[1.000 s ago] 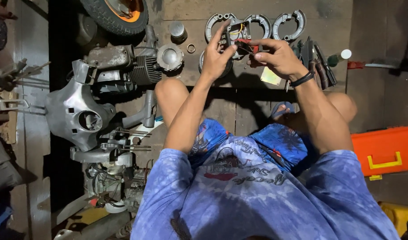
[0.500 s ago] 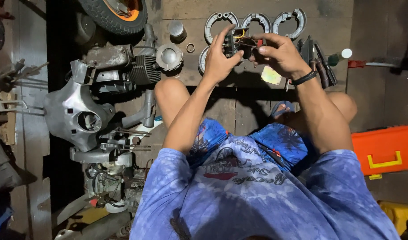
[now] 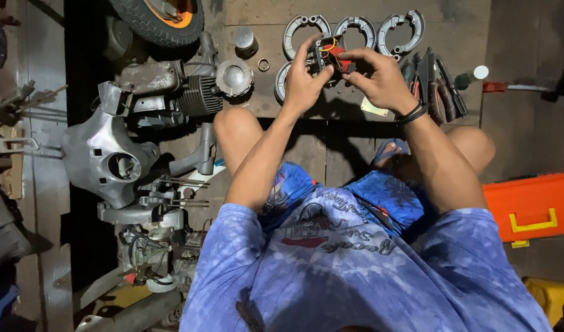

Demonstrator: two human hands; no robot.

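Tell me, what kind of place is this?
Probably a small motorcycle or scooter repair workshop: curved brake shoes lie on the floor, beside a finned engine, a tyre and an orange toolbox.

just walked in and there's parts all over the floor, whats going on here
A person sits on the floor and holds a small dark part with red and yellow wires up in both hands. The left hand has a grip on its left side; the right hand pinches its right end. Beyond it, curved brake shoes lie in a row on the boards, with hand tools to the right. An engine block, a grey scooter body shell and an orange toolbox lie around.
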